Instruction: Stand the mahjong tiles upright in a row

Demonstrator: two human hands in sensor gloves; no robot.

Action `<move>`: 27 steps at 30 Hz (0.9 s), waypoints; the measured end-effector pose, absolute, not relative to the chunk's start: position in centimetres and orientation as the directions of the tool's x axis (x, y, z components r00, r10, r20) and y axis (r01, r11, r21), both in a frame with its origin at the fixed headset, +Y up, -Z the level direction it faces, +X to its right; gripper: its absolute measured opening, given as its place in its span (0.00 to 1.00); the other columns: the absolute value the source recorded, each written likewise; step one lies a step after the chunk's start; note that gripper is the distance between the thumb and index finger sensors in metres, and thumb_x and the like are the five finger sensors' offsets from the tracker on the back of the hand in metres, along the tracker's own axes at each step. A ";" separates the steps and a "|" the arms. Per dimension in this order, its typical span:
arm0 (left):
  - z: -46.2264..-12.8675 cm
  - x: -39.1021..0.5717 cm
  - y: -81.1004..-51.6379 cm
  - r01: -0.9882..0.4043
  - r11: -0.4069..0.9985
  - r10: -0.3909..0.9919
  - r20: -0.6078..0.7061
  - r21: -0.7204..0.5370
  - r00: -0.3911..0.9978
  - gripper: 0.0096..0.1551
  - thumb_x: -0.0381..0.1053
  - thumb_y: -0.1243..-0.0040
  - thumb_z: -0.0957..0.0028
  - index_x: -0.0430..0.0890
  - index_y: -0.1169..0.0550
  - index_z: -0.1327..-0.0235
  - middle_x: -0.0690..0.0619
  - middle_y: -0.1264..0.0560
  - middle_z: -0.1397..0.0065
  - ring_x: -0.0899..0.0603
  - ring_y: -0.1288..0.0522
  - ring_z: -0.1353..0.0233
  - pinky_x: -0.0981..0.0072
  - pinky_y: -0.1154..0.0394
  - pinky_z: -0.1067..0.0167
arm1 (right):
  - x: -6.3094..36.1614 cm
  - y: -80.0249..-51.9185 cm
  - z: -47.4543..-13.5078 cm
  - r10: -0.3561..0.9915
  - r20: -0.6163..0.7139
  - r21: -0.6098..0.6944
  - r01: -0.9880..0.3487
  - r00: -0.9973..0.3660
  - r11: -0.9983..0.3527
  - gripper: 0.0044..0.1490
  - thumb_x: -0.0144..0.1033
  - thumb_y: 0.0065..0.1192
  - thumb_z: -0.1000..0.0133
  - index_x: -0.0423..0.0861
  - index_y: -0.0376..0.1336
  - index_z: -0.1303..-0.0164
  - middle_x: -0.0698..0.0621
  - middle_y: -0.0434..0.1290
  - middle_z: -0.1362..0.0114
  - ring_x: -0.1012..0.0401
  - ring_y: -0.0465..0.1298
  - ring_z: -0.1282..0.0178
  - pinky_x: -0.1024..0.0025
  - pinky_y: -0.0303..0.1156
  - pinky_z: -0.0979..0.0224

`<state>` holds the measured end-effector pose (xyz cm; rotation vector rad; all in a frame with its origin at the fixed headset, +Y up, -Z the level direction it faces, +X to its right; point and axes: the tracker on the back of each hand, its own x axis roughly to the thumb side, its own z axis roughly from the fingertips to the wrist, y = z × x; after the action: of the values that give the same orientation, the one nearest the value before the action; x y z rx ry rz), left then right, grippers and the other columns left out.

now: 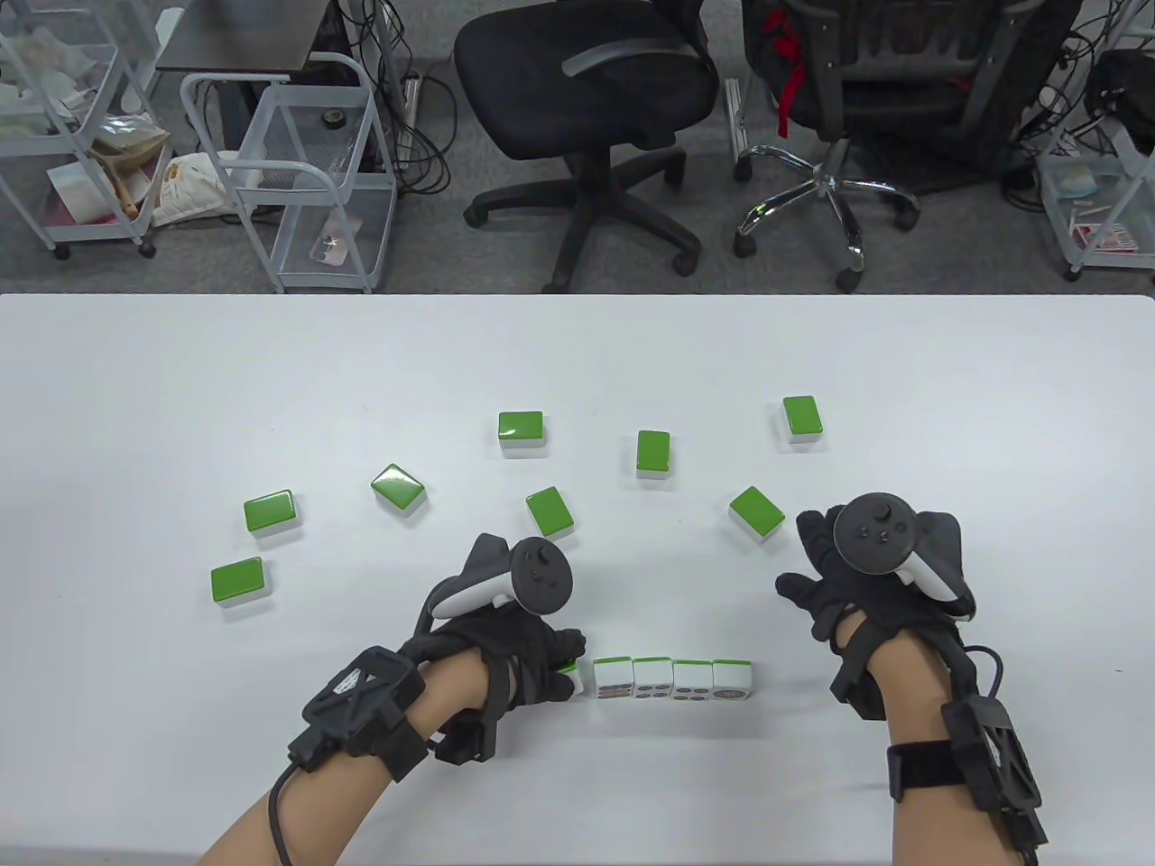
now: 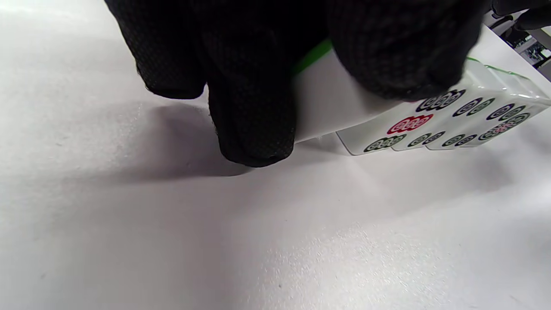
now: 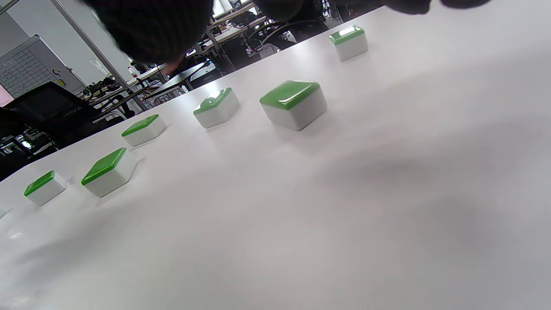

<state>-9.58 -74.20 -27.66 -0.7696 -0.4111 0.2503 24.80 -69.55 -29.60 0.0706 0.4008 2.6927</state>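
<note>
Fifth tile [image 2: 340, 101] gripped by left hand [image 1: 514, 645] at left end of standing row [image 1: 672, 678], near table's front edge; blank white side facing left wrist view, green back peeking between gloved fingers [image 2: 254, 125], tile tilted, bottom edge close to tabletop but not seated flat, just beside first row tile. Step in hand, by judgement: adding tile to row's left end. Next move calls for tipping tile fully upright, sliding flush against neighbour, face toward person like the rest, then letting go gently so as not to nudge the standing ones over. Row count: four tiles upright, touching side by side, circle patterns facing person, green backs away. Plus one in left hand, so five at row once placed. Loose tiles lying flat, green back up, spread in an arc farther back on table [image 1: 993, 379]: eight counted in table view, two at far left [image 1: 240, 579] [image 1: 270, 512], one left of centre [image 1: 398, 487], two near centre [image 1: 521, 427] [image 1: 550, 511], one right of centre [image 1: 653, 451], two at right [image 1: 756, 512] [image 1: 801, 418]. Right hand [image 1: 880, 564] holding nothing, fingers loosely spread, hovering or resting just right of nearest right-side loose tile; contact with table not clear. Likely next pick for that hand is that tile, a guess only. Task roughly a third done by count. Beyond table: two office chairs, wire carts
</note>
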 end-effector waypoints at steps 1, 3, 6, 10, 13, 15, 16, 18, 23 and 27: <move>-27.7 -9.6 -74.2 -0.076 0.693 0.370 0.263 -0.717 0.891 0.42 0.61 0.33 0.75 0.56 0.27 0.41 0.54 0.21 0.33 0.55 0.07 0.47 0.60 0.18 0.38 | 24.8 -69.5 -29.6 0.410 -0.011 0.290 -0.395 -0.912 -0.872 0.52 0.51 0.64 0.58 0.40 0.50 0.29 0.31 0.46 0.21 0.27 0.53 0.27 0.30 0.57 0.33; -27.8 -9.5 -74.4 -0.095 0.684 0.390 0.253 -0.724 0.885 0.42 0.61 0.33 0.76 0.56 0.26 0.41 0.55 0.21 0.34 0.56 0.06 0.48 0.61 0.18 0.38 | 24.8 -69.5 -29.6 0.412 -0.011 0.293 -0.397 -0.911 -0.870 0.52 0.51 0.64 0.58 0.40 0.50 0.29 0.32 0.46 0.21 0.27 0.53 0.27 0.30 0.57 0.33; -27.9 -9.5 -74.4 -0.119 0.694 0.403 0.246 -0.710 0.881 0.39 0.61 0.34 0.76 0.58 0.24 0.43 0.57 0.19 0.36 0.57 0.05 0.49 0.62 0.17 0.39 | 24.8 -69.5 -29.6 0.411 -0.010 0.291 -0.396 -0.911 -0.871 0.52 0.51 0.64 0.58 0.40 0.50 0.29 0.32 0.46 0.21 0.27 0.53 0.27 0.30 0.57 0.33; -28.0 -9.7 -74.8 -0.172 0.677 0.451 0.218 -0.715 0.866 0.38 0.61 0.34 0.75 0.59 0.23 0.44 0.60 0.16 0.40 0.57 0.05 0.52 0.63 0.17 0.39 | 24.8 -69.6 -29.5 0.409 -0.008 0.303 -0.392 -0.913 -0.869 0.52 0.51 0.64 0.59 0.40 0.50 0.29 0.31 0.46 0.21 0.27 0.53 0.27 0.30 0.57 0.33; -27.9 -9.9 -74.8 -0.183 0.688 0.453 0.218 -0.703 0.865 0.39 0.62 0.34 0.75 0.59 0.24 0.43 0.61 0.16 0.40 0.57 0.05 0.52 0.63 0.17 0.39 | 24.8 -69.6 -29.6 0.412 -0.008 0.301 -0.395 -0.911 -0.868 0.52 0.51 0.64 0.59 0.40 0.50 0.29 0.31 0.46 0.21 0.27 0.53 0.27 0.30 0.57 0.33; -27.8 -10.1 -74.8 -0.196 0.691 0.457 0.211 -0.696 0.864 0.40 0.63 0.34 0.75 0.58 0.25 0.42 0.60 0.16 0.39 0.57 0.06 0.51 0.62 0.18 0.39 | 24.8 -69.6 -29.6 0.411 -0.007 0.301 -0.393 -0.912 -0.869 0.52 0.51 0.64 0.59 0.40 0.50 0.29 0.31 0.46 0.21 0.27 0.53 0.27 0.30 0.57 0.33; -27.8 -10.3 -74.6 -0.195 0.700 0.451 0.214 -0.687 0.867 0.41 0.64 0.35 0.75 0.58 0.26 0.42 0.60 0.17 0.39 0.58 0.07 0.50 0.61 0.18 0.38 | 24.8 -69.6 -29.6 0.410 -0.006 0.302 -0.392 -0.912 -0.869 0.52 0.51 0.64 0.59 0.40 0.50 0.29 0.31 0.46 0.21 0.27 0.53 0.27 0.30 0.57 0.33; -27.9 -11.1 -73.7 -0.208 0.730 0.441 0.216 -0.652 0.871 0.44 0.67 0.36 0.76 0.58 0.27 0.41 0.60 0.18 0.37 0.57 0.08 0.49 0.59 0.19 0.38 | 24.7 -69.5 -29.6 0.411 -0.004 0.300 -0.393 -0.912 -0.869 0.52 0.51 0.64 0.59 0.40 0.50 0.29 0.31 0.46 0.21 0.26 0.53 0.27 0.30 0.57 0.33; -28.6 -15.9 -69.1 -0.241 0.856 0.353 0.177 -0.457 0.919 0.44 0.68 0.38 0.73 0.59 0.30 0.38 0.61 0.20 0.34 0.53 0.11 0.44 0.54 0.23 0.35 | 24.6 -69.7 -29.6 0.407 -0.001 0.301 -0.389 -0.913 -0.871 0.52 0.51 0.64 0.59 0.40 0.50 0.29 0.31 0.46 0.21 0.27 0.53 0.27 0.30 0.57 0.33; -28.9 -22.1 -66.7 -0.125 0.951 0.141 0.038 -0.281 0.989 0.44 0.69 0.40 0.71 0.59 0.32 0.36 0.61 0.22 0.32 0.51 0.13 0.42 0.52 0.25 0.34 | 24.6 -69.7 -29.5 0.403 -0.003 0.298 -0.386 -0.915 -0.873 0.52 0.51 0.64 0.59 0.40 0.50 0.29 0.31 0.46 0.21 0.27 0.54 0.27 0.30 0.57 0.33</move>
<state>-22.14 -66.66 -28.95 -0.2821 -0.0579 0.1356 24.60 -69.67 -29.53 0.0832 0.4127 2.6983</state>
